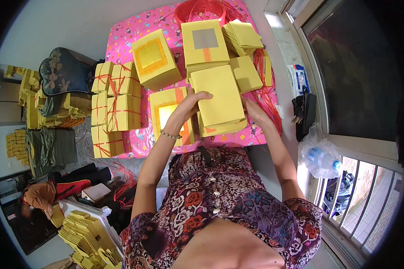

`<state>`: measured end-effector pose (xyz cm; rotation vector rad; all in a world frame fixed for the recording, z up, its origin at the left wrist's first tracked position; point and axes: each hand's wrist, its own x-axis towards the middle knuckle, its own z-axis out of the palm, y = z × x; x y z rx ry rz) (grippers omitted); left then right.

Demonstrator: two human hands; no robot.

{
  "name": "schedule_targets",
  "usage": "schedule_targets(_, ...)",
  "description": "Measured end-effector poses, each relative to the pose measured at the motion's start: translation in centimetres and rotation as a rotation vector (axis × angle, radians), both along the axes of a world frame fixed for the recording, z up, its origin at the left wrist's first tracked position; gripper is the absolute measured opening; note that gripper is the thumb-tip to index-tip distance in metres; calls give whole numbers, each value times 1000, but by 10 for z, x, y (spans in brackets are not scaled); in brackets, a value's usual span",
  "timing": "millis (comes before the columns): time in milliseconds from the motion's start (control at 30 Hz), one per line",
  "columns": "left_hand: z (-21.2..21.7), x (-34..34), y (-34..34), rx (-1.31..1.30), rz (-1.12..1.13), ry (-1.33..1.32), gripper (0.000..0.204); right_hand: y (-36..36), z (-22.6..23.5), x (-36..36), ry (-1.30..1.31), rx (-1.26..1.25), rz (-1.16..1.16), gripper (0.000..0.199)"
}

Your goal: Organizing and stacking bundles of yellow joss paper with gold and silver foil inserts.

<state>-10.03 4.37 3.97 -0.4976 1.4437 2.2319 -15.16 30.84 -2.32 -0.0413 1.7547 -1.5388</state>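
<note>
I hold a stack of plain yellow paper (220,96) between both hands above the table, over another yellow paper pile (220,130). The thumb of my left hand (192,105) lies on top at the stack's left edge, its other fingers mostly hidden. My right hand (256,112) presses against the right side, with its fingertips partly hidden. Left of the stack, beneath my left wrist, lies a paper pile with a gold square (166,105). Just beyond stands a tall pile with a silver square (205,39).
The pink patterned tablecloth (121,38) carries another gold-square pile (149,58), bundles tied with red strips (116,101) and a red basket (199,10). A barred window (363,193) with a hanging plastic bag (321,159) flanks my right. Low left, another person (40,195) is near yellow stacks (90,237).
</note>
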Motion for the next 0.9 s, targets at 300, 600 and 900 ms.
schedule_targets(300, 7, -5, 4, -37, 6, 3, 75, -27, 57, -7, 207, -131, -8, 79)
schedule_targets(600, -3, 1, 0, -669, -91, 129, 81, -33, 54, -1, 86, -210, -47, 93)
schedule_targets(900, -61, 33, 33, -39, 416, 426, 73, -30, 6, 2, 56, -555, -168, 84)
